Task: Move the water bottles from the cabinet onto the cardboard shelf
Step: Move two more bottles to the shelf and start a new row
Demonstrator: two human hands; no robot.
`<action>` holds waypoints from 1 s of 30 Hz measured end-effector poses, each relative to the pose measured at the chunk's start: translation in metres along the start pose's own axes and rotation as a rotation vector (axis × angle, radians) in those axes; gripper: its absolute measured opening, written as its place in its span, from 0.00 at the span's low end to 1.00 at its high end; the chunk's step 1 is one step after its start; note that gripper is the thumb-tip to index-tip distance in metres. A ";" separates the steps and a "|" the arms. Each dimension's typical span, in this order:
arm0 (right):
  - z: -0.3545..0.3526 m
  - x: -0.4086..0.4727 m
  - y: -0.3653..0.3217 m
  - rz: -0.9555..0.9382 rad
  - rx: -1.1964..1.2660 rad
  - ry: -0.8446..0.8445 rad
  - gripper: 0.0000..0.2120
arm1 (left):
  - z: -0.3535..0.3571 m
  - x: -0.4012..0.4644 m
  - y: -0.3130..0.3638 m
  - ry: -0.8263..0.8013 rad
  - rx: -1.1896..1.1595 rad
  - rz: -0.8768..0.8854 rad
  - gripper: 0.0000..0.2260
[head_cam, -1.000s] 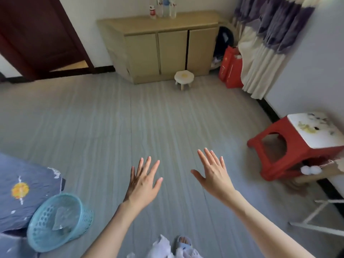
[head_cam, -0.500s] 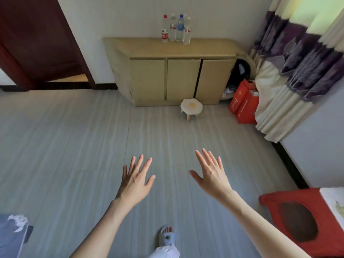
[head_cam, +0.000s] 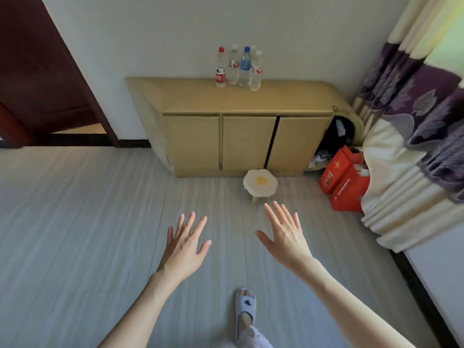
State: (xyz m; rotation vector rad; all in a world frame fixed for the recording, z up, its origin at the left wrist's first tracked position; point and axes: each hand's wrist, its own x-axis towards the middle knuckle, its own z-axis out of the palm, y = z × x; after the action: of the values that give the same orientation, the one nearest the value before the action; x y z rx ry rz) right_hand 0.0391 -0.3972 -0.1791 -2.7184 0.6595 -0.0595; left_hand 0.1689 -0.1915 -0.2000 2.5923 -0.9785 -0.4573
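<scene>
Head camera looks down across a pale striped floor toward the far wall. At the far left stands a dark red-brown door, with a black skirting strip running along the base of the wall beside it. Lower and nearer the middle, the left hand is raised above the floor, back of the hand up, fingers straight and spread, holding nothing. Beyond it, against the wall, stands the tan cabinet with three door panels on its front. The water bottles stand upright in a tight cluster on the cabinet top, close to the wall: a red-capped one on the left, a blue-capped one among clear ones with pale caps to its right; how many stand behind the front ones cannot be told for certain. On the floor just in front of the cabinet sits a small stool with a white seat and a yellow centre. Near the bottom edge a foot in a light blue slipper rests on the floor. The right hand hovers beside the left, apart from it, fingers straight and fanned wide, thumb out, empty as well. Further right, red bags stand near the cabinet's end, touching a cream and purple curtain that hangs down to the floor.
</scene>
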 end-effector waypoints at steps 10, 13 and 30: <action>-0.043 0.243 0.038 -0.077 0.016 0.016 0.31 | -0.054 0.212 0.034 0.094 -0.088 -0.012 0.25; -0.036 0.298 0.046 -0.074 0.006 -0.040 0.31 | -0.057 0.266 0.016 0.024 -0.087 -0.068 0.25; -0.067 0.658 0.051 0.109 0.023 -0.024 0.31 | -0.183 0.653 -0.054 0.030 -0.026 0.078 0.31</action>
State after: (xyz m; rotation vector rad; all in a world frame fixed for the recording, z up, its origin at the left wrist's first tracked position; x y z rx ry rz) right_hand 0.5954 -0.7589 -0.1589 -2.6516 0.7943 -0.0081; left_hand 0.7396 -0.5614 -0.1753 2.5201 -1.0521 -0.4072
